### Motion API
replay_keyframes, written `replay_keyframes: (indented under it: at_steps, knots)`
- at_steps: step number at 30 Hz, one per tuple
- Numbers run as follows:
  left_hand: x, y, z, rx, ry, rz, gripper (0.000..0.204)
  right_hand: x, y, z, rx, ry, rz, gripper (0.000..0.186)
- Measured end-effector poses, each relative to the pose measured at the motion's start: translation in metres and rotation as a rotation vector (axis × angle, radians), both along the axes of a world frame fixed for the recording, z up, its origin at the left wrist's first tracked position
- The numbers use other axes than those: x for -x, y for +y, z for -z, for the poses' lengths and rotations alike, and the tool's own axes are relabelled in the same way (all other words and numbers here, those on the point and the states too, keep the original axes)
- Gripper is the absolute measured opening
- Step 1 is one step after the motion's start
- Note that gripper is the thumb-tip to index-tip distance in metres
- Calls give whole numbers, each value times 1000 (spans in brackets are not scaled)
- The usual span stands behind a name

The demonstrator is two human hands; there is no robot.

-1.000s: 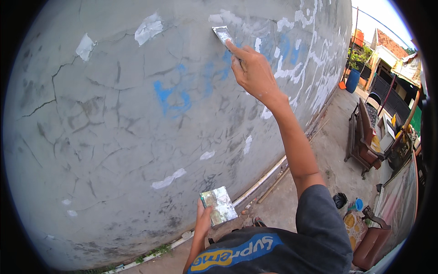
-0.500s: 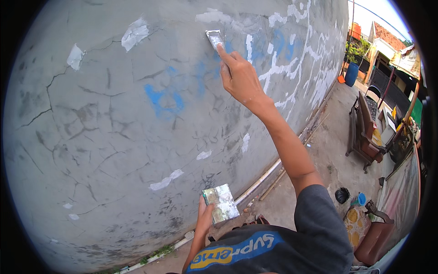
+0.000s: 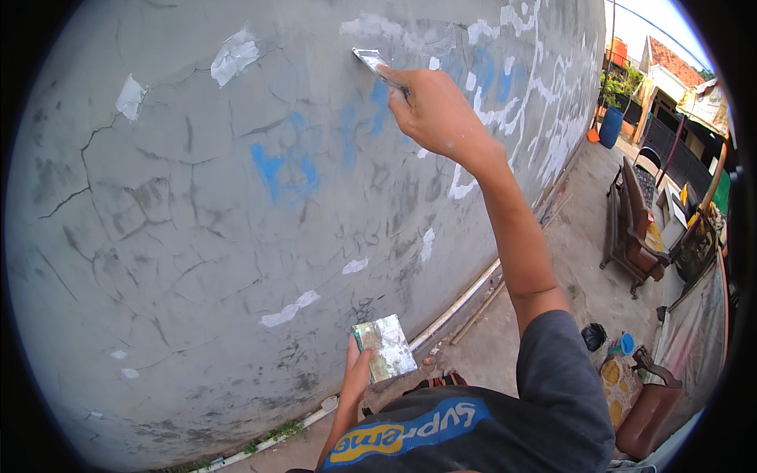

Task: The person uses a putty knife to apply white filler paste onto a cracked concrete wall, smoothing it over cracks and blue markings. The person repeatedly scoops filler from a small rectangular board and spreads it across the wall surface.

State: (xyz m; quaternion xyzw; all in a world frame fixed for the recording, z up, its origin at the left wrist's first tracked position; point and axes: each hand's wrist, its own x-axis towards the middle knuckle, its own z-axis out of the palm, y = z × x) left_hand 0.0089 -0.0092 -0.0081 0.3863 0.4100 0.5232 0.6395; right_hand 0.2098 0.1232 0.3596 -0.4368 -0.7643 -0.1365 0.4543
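My right hand (image 3: 441,114) grips a putty knife (image 3: 371,61), its pale-smeared blade at the upper part of the grey, cracked wall (image 3: 181,236), beside white filler patches (image 3: 394,31) and faded blue paint marks (image 3: 280,173). Whether the blade touches the surface I cannot tell for sure. Low in the picture, my left hand (image 3: 356,366) holds a square putty board (image 3: 388,347) coated in pale, mottled material, out in front of my dark T-shirt.
Along the wall's foot run a white pipe (image 3: 453,307) and paving. At right stand a carved wooden bench (image 3: 635,221), a brown upholstered seat (image 3: 646,414), a blue container (image 3: 627,343), a black bag (image 3: 593,337) and, farther back, a blue barrel (image 3: 611,128).
My right hand first shifted left, then swung back rightward with the wrist turning, so the knife now lies more slanted. My left hand and the board moved slightly up and right.
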Motion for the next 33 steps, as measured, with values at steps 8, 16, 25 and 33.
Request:
replay_keyframes:
  at_steps: [8, 16, 25, 33]
  knots:
    - [-1, -4, 0, -7, -15, -5, 51, 5, 3, -27, -150, 118, 10, 40]
    - [-1, -3, -8, 5, -20, -4, 52, 14, -12, 0, -79, 49, -33, 39]
    - [-2, -5, 4, -4, -39, -3, 52, 26, 4, 13, -232, 91, -52, 38]
    - [-4, -6, 7, 40, -20, -39, 52, 39, 35, 34, -325, 189, -62, 43]
